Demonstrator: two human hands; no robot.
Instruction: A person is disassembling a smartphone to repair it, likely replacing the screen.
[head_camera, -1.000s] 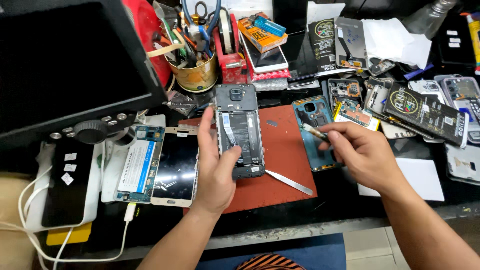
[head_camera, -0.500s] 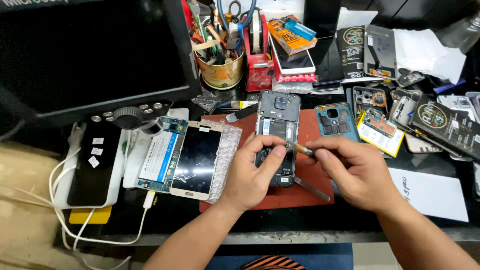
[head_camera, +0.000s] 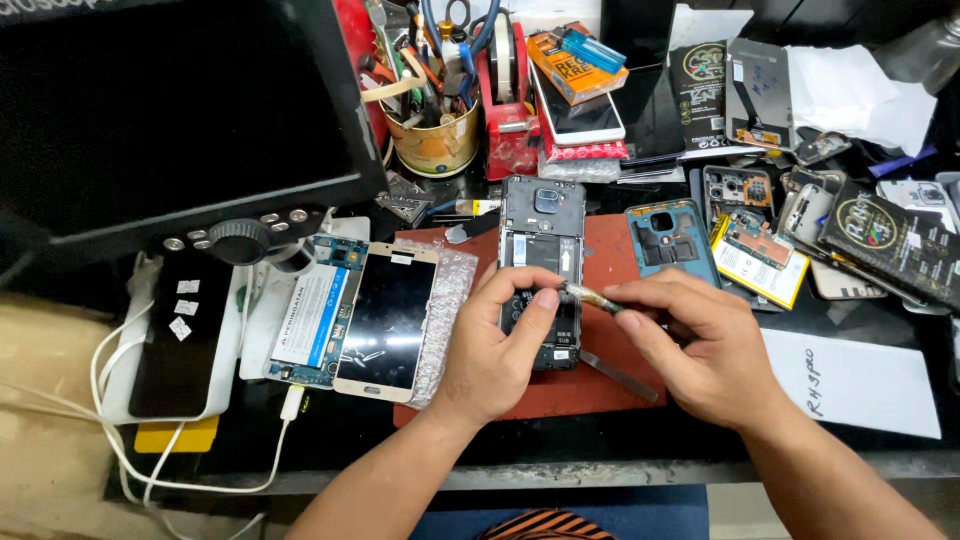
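Left hand (head_camera: 490, 350) fingers pinch the opened black smartphone (head_camera: 541, 262); right hand (head_camera: 690, 345), at 3 o'clock, grips a metal-tipped tool (head_camera: 585, 295): steady, light pressure seems wise.

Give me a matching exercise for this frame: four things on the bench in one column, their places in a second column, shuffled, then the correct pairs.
Things:
1. opened phone
2. gold-framed phone
3. tin of tools
4. metal pry tool

Places:
A. on bubble wrap, left of the red mat
B. at the back of the bench, beside the red tape dispenser
C. on the red mat, under the left hand
D. on the red mat, partly under the right hand

Pairs: 1-C, 2-A, 3-B, 4-D
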